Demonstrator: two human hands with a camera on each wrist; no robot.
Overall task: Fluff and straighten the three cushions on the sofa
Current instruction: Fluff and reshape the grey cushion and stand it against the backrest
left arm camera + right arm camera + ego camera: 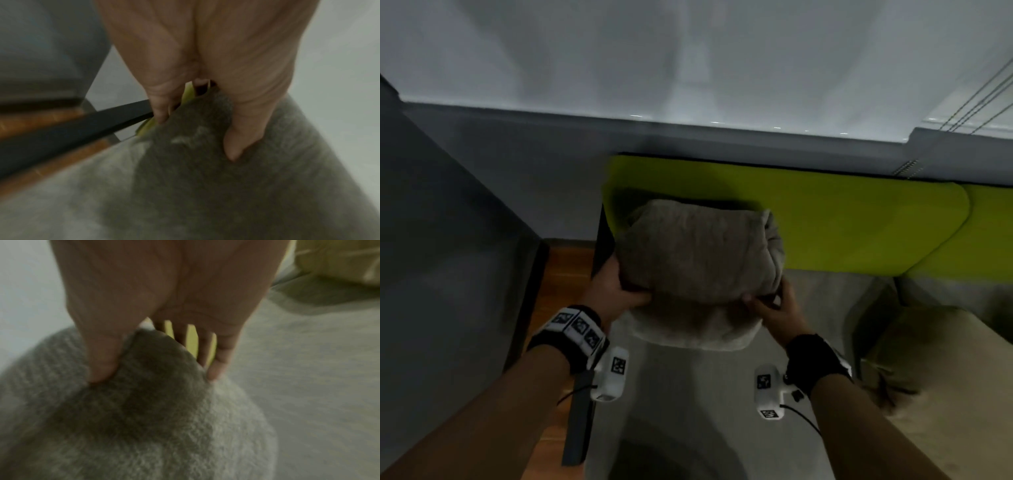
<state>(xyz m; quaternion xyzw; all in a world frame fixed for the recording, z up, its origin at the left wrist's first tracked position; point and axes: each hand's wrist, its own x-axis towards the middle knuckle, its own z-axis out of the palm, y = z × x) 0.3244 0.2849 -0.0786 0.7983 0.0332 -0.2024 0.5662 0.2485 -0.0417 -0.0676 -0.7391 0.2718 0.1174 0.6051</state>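
The grey cushion (698, 253) stands on the pale seat of the sofa (822, 308), at the seat's left end, leaning back against the lime-green backrest (842, 219). Both hands clamp it from the sides near its lower part. The left hand (616, 291) grips the cushion's left edge, thumb dug into the front of the fabric and fingers wrapped round behind; the left wrist view shows the thumb (242, 134) sunk into the knit. The right hand (777, 308) grips the cushion's right edge the same way, thumb (102, 356) pressed into the front and fingers (220, 356) spread behind, with green backrest showing between them. So the cushion sits between the two hands, bulging above them and sagging slightly below. Its long axis runs left to right along the backrest, its broad face turned forward and up. A second, beige cushion (941, 377) lies on the seat well to the right of the grey one. Black-and-white square markers sit on the wrist bands (577, 329); no readable writing shows.
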